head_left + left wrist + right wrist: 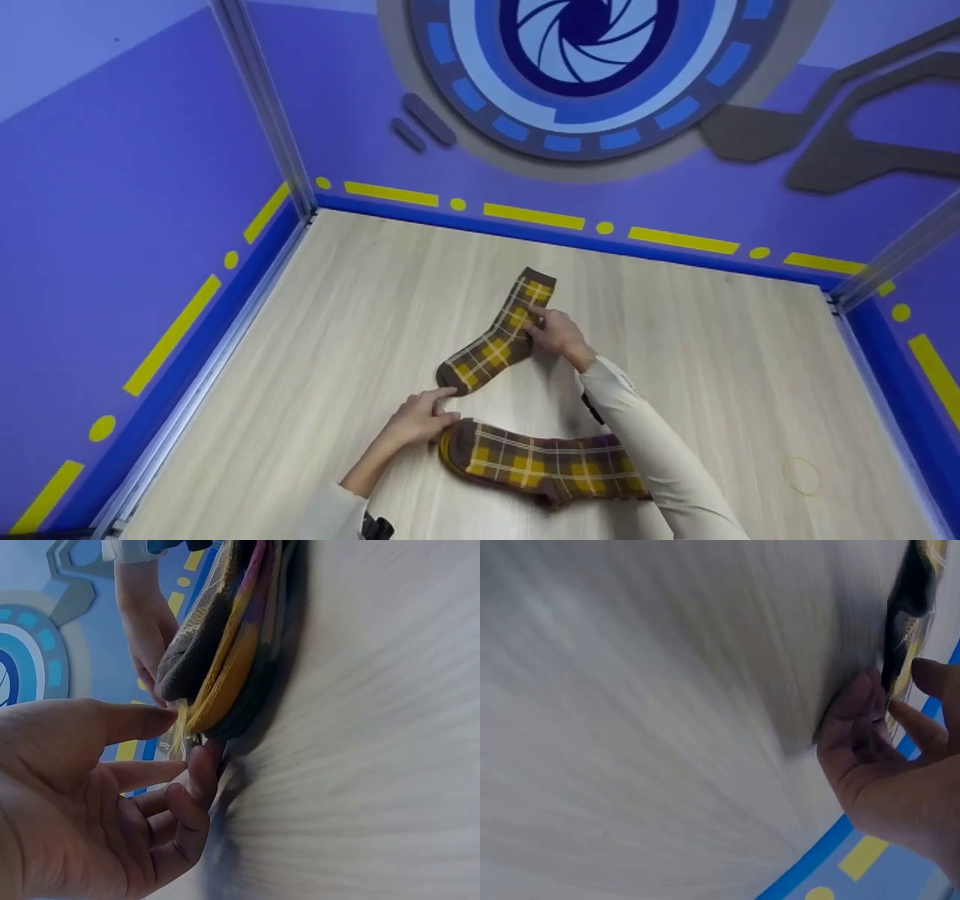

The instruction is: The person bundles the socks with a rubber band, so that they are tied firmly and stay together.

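A brown and yellow plaid sock (495,349) lies flat on the wooden tabletop, its cuff pointing away. My right hand (556,332) touches the right edge of its leg with thumb and index finger; in the right wrist view the other fingers of that hand (889,742) bend beside the sock edge. With its index finger, my left hand (420,417) touches the sock's dark toe. Its thumb lies by the toe end of a stack of plaid socks (555,461). Brown, yellow and green layers of the stack (232,682) show in the left wrist view, near the left fingertips.
A thin yellow rubber band (802,476) lies on the tabletop (720,360) at the right. Blue printed walls (165,187) with metal corner posts (262,97) enclose the table's left, back and right sides. My right forearm passes over the stack's right end.
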Tool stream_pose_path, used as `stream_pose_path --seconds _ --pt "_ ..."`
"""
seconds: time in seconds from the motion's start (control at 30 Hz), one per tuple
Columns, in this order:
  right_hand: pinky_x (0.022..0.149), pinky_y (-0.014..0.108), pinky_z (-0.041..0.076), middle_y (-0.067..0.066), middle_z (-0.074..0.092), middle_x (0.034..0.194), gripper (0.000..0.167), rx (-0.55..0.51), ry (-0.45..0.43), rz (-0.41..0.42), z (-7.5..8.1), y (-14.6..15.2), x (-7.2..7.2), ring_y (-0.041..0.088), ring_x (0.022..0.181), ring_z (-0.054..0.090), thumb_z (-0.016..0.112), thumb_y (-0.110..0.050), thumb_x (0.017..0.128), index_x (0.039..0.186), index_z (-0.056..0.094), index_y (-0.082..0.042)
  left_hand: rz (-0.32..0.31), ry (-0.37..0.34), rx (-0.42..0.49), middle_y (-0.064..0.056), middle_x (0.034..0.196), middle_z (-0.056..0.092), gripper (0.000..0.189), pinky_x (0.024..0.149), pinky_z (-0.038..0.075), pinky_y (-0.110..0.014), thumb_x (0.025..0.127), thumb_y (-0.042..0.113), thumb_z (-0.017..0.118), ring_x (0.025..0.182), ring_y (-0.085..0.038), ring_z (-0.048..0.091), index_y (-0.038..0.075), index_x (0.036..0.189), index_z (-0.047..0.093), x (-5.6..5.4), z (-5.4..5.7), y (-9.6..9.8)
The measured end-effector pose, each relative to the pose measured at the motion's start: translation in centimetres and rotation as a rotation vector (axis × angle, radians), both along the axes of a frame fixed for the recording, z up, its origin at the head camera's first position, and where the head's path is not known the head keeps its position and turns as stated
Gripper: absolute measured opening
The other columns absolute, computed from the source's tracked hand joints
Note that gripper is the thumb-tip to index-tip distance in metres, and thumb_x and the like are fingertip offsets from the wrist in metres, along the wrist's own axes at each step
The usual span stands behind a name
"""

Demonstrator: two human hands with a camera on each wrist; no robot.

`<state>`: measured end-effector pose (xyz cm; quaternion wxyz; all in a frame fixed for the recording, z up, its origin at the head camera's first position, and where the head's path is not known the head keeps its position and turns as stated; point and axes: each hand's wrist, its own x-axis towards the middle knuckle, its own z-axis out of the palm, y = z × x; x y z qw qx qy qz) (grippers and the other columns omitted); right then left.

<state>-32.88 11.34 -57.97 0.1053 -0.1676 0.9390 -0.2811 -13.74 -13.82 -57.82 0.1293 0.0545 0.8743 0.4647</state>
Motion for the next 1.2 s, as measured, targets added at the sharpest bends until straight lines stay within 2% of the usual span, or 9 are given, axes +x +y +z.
stream_pose_path --seconds 0.13,0.27,0.4,0.57,0.87,0.97,1.03,1.1,1.2 --pt "0.072 0.037 0.048 0.018 0.073 0.106 0.049 0.069 -0.022 -0.099 0.4 0.0 0.0 0.021 0.082 0.059 0.074 -0.022 0.094 0.138 0.063 -0.004 0.033 -0.029 0.006 -0.01 0.074 0.072 0.049 0.049 0.037 -0.021 0.096 0.017 0.066 0.05 -0.009 0.056 -0.003 0.139 0.058 0.0 -0.1 -0.5" --pt "0.078 0.043 0.053 0.013 0.075 0.106 0.043 0.13 -0.002 -0.108 1.0 0.5 0.6 0.024 0.089 0.065 0.082 -0.03 0.087 0.121 0.073 -0.006 0.086 -0.058 0.003 -0.007 0.075 0.073 0.044 0.048 0.038 -0.02 0.097 0.016 0.065 0.049 -0.007 0.054 -0.001 0.138 0.06 0.2 0.1 -1.2" --pt "0.075 0.044 0.055 0.01 0.077 0.099 0.035 0.191 0.039 -0.082 1.7 1.5 1.8 0.022 0.084 0.066 0.086 -0.035 0.082 0.101 0.078 -0.008 0.112 -0.04 -0.03 -0.007 0.073 0.072 0.041 0.048 0.036 -0.021 0.097 0.016 0.065 0.048 -0.006 0.049 0.0 0.135 0.063 0.5 0.3 -1.8" --pt "0.063 0.036 0.052 0.006 0.079 0.088 0.029 0.246 0.037 -0.026 2.3 2.8 3.7 0.016 0.073 0.065 0.087 -0.038 0.08 0.087 0.08 -0.01 0.142 -0.032 -0.083 -0.006 0.071 0.071 0.037 0.048 0.036 -0.022 0.096 0.016 0.066 0.048 -0.006 0.049 0.002 0.13 0.067 0.9 0.4 -2.6" --pt "0.055 0.022 0.038 0.005 0.076 0.073 0.03 0.132 -0.099 0.107 2.3 5.3 7.2 0.006 0.056 0.05 0.079 -0.038 0.089 0.078 0.08 -0.01 0.224 -0.032 -0.174 -0.001 0.072 0.07 0.026 0.055 0.039 -0.025 0.093 0.017 0.068 0.051 -0.009 0.053 0.008 0.116 0.074 0.2 0.6 -3.6" --pt "0.053 0.022 0.037 0.009 0.076 0.074 0.029 0.098 -0.112 0.116 2.4 6.5 7.6 0.006 0.055 0.048 0.077 -0.033 0.091 0.079 0.078 -0.007 0.253 0.004 -0.217 -0.004 0.084 0.075 0.019 0.061 0.044 -0.031 0.092 0.018 0.069 0.064 -0.015 0.061 0.01 0.108 0.075 -0.3 0.6 -3.7" --pt "0.056 0.025 0.042 0.012 0.076 0.079 0.025 0.082 -0.072 0.086 2.3 7.2 7.5 0.009 0.06 0.053 0.077 -0.028 0.091 0.085 0.078 -0.004 0.278 0.038 -0.233 -0.006 0.091 0.076 0.02 0.065 0.048 -0.036 0.091 0.017 0.07 0.074 -0.02 0.066 0.009 0.108 0.074 -0.7 0.6 -3.7" --pt "0.064 0.032 0.049 0.015 0.076 0.088 0.022 0.054 -0.013 0.029 2.1 7.9 7.2 0.016 0.07 0.06 0.078 -0.022 0.09 0.097 0.076 -0.001 0.3 0.066 -0.24 -0.008 0.095 0.073 0.026 0.07 0.049 -0.04 0.09 0.017 0.07 0.084 -0.023 0.065 0.007 0.114 0.072 -1.1 0.4 -3.6" --pt "0.081 0.046 0.053 0.024 0.068 0.104 0.04 0.001 0.05 -0.052 1.3 8.8 6.6 0.03 0.089 0.064 0.078 -0.014 0.089 0.122 0.067 0.005 0.308 0.085 -0.238 -0.011 0.098 0.066 0.039 0.073 0.047 -0.041 0.09 0.016 0.069 0.088 -0.024 0.06 0.002 0.127 0.065 -1.8 0.2 -3.3"
